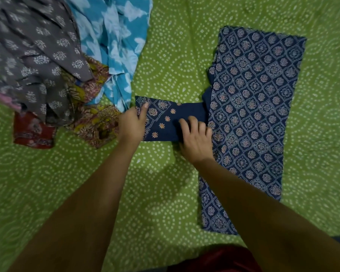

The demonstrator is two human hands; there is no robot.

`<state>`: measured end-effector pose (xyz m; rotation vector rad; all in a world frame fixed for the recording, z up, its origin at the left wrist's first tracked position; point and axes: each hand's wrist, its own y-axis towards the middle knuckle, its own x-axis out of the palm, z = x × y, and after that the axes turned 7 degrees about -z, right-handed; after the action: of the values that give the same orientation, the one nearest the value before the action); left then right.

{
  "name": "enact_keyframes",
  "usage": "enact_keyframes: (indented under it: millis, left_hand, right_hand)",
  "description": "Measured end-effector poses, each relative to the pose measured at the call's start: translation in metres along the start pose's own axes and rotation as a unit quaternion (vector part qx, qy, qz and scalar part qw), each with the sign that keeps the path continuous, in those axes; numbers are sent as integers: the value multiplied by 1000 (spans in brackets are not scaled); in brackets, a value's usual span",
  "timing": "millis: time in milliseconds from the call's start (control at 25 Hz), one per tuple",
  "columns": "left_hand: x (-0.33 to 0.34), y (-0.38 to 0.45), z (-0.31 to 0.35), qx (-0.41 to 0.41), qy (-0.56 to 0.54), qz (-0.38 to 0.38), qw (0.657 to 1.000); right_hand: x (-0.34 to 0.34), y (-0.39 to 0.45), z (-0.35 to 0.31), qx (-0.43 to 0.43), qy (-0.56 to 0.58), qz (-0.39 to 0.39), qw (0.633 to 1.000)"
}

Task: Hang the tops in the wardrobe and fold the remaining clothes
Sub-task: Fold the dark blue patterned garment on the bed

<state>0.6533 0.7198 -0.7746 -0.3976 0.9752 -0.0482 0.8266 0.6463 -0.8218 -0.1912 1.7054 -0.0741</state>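
A dark blue patterned kurta (251,114) is lying flat on the green dotted bedsheet (165,193), and its sleeve (165,118) is sticking out sideways from it. The left hand (133,124) is pinching the sleeve's cuff end. The right hand (196,138) is pressing on the sleeve with bent fingers, just beside the kurta's body. A pile of clothes (53,65) is sitting well apart from the kurta, past the cuff.
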Motion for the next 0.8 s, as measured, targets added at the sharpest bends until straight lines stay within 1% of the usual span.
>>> enact_keyframes:
  millis: [40,120,160,240,280,320,360,400,440,480,520,560,600,640,680,720,800]
  left_hand:
    - [2,2,-1,-4,-10,2,1000]
    - [6,6,-9,-12,-32,8,999]
    - [9,7,-13,-14,-26,13,999]
    - [13,5,-20,-33,30,23,999]
    - [15,5,-20,-50,69,35,996]
    - [17,5,-19,-55,113,55,991]
    - [19,7,-13,-38,154,77,984]
    - [23,13,-1,4,173,79,982]
    - [28,20,15,62,157,46,985]
    - [40,30,35,116,105,-19,988]
    - [53,38,57,144,38,-99,984]
    - [69,46,77,137,-28,-170,976]
    - [83,51,97,101,-92,-225,965]
    - [96,56,113,48,-150,-266,951]
    - [106,59,126,2,-190,-296,936]
    - [112,62,135,-24,-206,-312,927]
    - [113,65,143,-38,-227,-317,920]
  right_hand:
    - [-1,7,-1,-21,-18,12,1000]
    - [-1,17,-5,-60,-43,13,997]
    - [0,20,-7,-68,-38,16,997]
    - [3,14,-13,-83,1,15,996]
    - [5,8,-14,-107,36,-13,994]
    - [7,1,-15,-138,80,-63,985]
    - [7,-5,-14,-167,119,-113,972]
    - [6,-10,-11,-176,140,-136,965]
    - [4,-10,-6,-153,165,-116,967]
    - [0,-6,3,-96,199,-73,973]
    - [-3,-1,13,-16,238,-25,971]
    - [-6,5,26,63,276,18,959]
    - [-10,11,41,127,302,52,943]
    - [-11,16,55,171,313,68,932]
    - [-11,18,68,197,315,70,926]
    - [-11,20,77,206,316,63,924]
    - [-9,19,86,197,321,49,925]
